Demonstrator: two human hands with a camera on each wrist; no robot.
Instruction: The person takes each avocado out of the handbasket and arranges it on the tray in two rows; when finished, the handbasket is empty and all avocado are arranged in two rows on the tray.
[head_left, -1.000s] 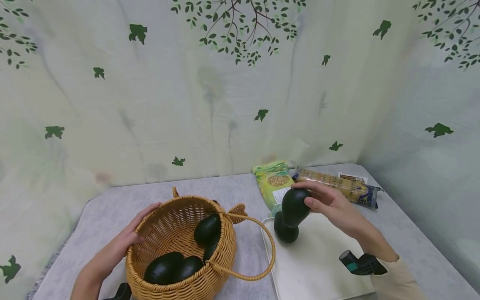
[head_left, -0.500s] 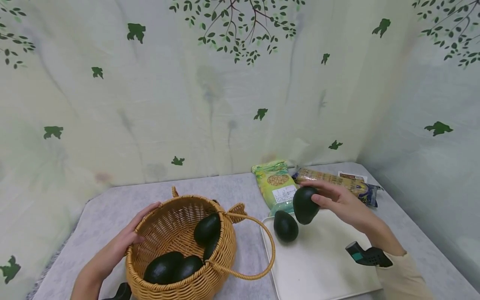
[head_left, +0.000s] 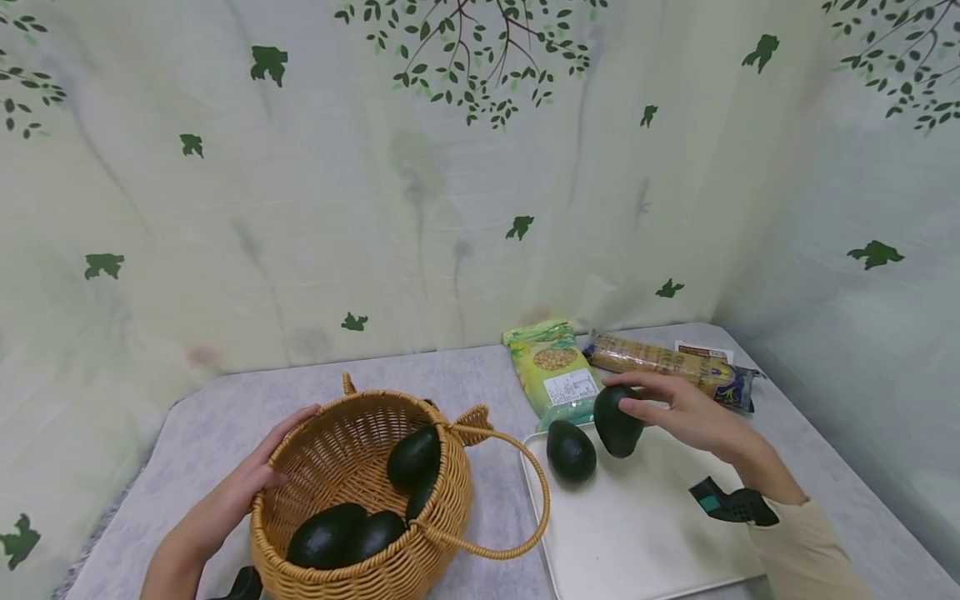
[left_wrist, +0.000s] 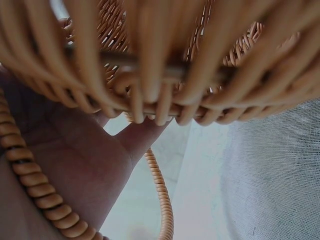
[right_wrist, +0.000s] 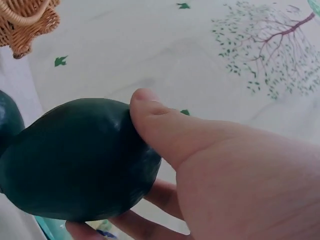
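Note:
A dark green avocado [head_left: 617,423] is pinched between thumb and fingers of my right hand [head_left: 678,412], over the far part of a white tray [head_left: 645,533]. In the right wrist view the thumb presses one side of this avocado [right_wrist: 82,160] while fingers curl underneath. Just left of it, another avocado [head_left: 572,452] lies on the tray. My left hand [head_left: 251,479] grips the left rim of a wicker basket [head_left: 453,517], which leans toward me. Several avocados [head_left: 326,536] lie inside. Close up in the left wrist view, the basket's woven rim [left_wrist: 165,90] hides part of that hand.
Behind the tray lie a green-yellow bag [head_left: 551,371] of what look like beans and a long clear packet [head_left: 660,362] with dark blue ends. A small label card [head_left: 705,352] sits behind them. The basket's looped handle [head_left: 543,500] reaches over the tray's left edge.
My right hand has moved the avocado rightward, from in front of the other avocado to beside it, then slightly lower toward the tray. The left hand and basket stay put.

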